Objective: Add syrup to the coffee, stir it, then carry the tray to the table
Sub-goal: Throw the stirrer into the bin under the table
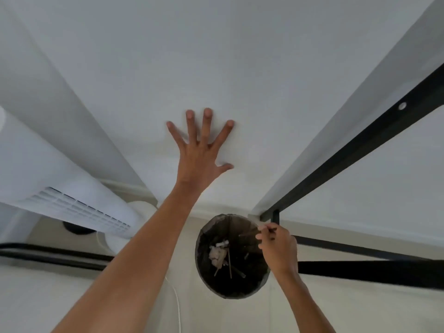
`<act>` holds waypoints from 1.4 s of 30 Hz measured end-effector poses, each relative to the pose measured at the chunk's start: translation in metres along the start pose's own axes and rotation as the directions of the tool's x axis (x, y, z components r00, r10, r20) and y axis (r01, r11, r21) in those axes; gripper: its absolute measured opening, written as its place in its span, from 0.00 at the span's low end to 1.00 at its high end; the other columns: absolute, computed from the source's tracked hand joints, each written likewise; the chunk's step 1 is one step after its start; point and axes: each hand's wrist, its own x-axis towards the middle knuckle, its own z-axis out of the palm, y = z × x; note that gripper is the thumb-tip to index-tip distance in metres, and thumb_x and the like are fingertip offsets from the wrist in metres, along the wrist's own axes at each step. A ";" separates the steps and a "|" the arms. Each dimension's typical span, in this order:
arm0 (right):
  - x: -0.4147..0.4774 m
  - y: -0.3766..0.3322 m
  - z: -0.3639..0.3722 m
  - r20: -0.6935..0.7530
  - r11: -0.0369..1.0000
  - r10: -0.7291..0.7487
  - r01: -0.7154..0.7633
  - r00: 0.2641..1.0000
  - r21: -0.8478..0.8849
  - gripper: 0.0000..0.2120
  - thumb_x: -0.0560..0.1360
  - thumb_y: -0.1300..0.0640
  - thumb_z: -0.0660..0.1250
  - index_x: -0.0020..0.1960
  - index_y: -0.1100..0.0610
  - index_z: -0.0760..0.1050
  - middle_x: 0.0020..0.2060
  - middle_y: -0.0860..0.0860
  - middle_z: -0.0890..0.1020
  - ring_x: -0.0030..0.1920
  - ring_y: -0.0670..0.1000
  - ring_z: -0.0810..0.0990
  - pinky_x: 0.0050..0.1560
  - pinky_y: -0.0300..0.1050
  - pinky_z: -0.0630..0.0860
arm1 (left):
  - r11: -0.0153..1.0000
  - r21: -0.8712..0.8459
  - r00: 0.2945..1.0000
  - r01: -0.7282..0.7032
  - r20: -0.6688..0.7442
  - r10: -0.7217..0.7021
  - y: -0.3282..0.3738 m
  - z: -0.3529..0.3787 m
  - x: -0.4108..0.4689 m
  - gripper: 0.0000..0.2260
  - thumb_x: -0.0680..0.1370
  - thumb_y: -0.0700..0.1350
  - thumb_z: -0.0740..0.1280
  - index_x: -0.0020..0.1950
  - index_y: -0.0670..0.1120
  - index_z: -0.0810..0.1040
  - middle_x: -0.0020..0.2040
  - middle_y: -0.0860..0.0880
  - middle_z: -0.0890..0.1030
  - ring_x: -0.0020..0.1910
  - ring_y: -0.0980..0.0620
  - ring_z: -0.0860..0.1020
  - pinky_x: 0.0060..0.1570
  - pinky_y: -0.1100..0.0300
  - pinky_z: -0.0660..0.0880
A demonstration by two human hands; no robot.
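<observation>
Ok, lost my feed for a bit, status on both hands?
Left hand open, spread flat on the white wall. Right hand pinching a thin stick over the black bin. Nothing blocking the bin.

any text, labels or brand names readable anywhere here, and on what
No readable text: none shows on the white wall, the white appliance with a vent grille, the black metal frame or the round black bin.
The crumpled scraps in the bin are too blurred to show any print.
The thin dark stick in the right hand bears no marking.
</observation>
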 end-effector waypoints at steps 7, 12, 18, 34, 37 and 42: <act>0.009 0.050 0.028 -0.011 0.993 0.083 -0.083 0.996 -0.079 0.11 0.83 0.56 0.63 0.53 0.53 0.84 0.41 0.48 0.87 0.42 0.44 0.83 0.36 0.32 0.71 | 1.000 0.011 1.000 -0.018 -0.011 0.018 -0.007 0.005 0.003 0.67 0.60 0.75 0.73 0.82 0.57 0.32 0.76 0.41 0.38 0.72 0.22 0.59 0.61 0.15 0.53; 0.013 0.067 0.046 0.022 0.984 0.095 -0.091 0.995 -0.150 0.10 0.83 0.56 0.64 0.55 0.53 0.84 0.45 0.50 0.88 0.41 0.43 0.81 0.35 0.30 0.69 | 0.999 0.037 0.999 -0.015 -0.029 0.016 -0.009 0.005 0.006 0.68 0.59 0.77 0.72 0.80 0.57 0.28 0.75 0.39 0.52 0.71 0.19 0.66 0.59 0.13 0.55; 0.024 0.079 0.063 0.035 0.985 0.097 -0.091 0.995 -0.148 0.08 0.82 0.56 0.66 0.54 0.53 0.84 0.46 0.50 0.87 0.45 0.48 0.83 0.43 0.40 0.79 | 0.999 0.048 0.999 -0.006 -0.052 0.008 -0.008 0.004 0.004 0.68 0.60 0.76 0.72 0.79 0.57 0.25 0.75 0.39 0.51 0.71 0.18 0.64 0.60 0.13 0.55; 0.026 0.074 0.037 0.119 0.988 0.081 -0.064 0.990 -0.140 0.14 0.84 0.57 0.63 0.68 0.54 0.76 0.54 0.54 0.87 0.54 0.54 0.86 0.56 0.49 0.83 | 0.992 0.124 0.994 0.021 0.104 -0.034 0.003 -0.016 -0.009 0.59 0.69 0.61 0.78 0.84 0.53 0.38 0.79 0.35 0.48 0.77 0.24 0.55 0.69 0.19 0.53; 0.021 0.055 0.024 0.132 0.979 0.032 -0.005 0.991 -0.203 0.15 0.84 0.54 0.63 0.70 0.53 0.75 0.60 0.53 0.85 0.60 0.53 0.84 0.55 0.45 0.80 | 0.995 0.095 0.970 0.036 0.238 -0.058 0.011 -0.030 -0.032 0.55 0.72 0.56 0.76 0.84 0.54 0.38 0.82 0.38 0.45 0.80 0.27 0.50 0.73 0.24 0.49; 0.001 0.007 -0.013 0.162 0.965 -0.014 0.055 0.987 -0.256 0.21 0.83 0.48 0.62 0.75 0.52 0.71 0.69 0.53 0.79 0.70 0.57 0.76 0.66 0.54 0.76 | 0.989 0.064 0.791 0.134 0.594 -0.146 0.017 -0.072 -0.074 0.41 0.81 0.63 0.60 0.85 0.51 0.38 0.84 0.39 0.36 0.83 0.32 0.41 0.78 0.28 0.45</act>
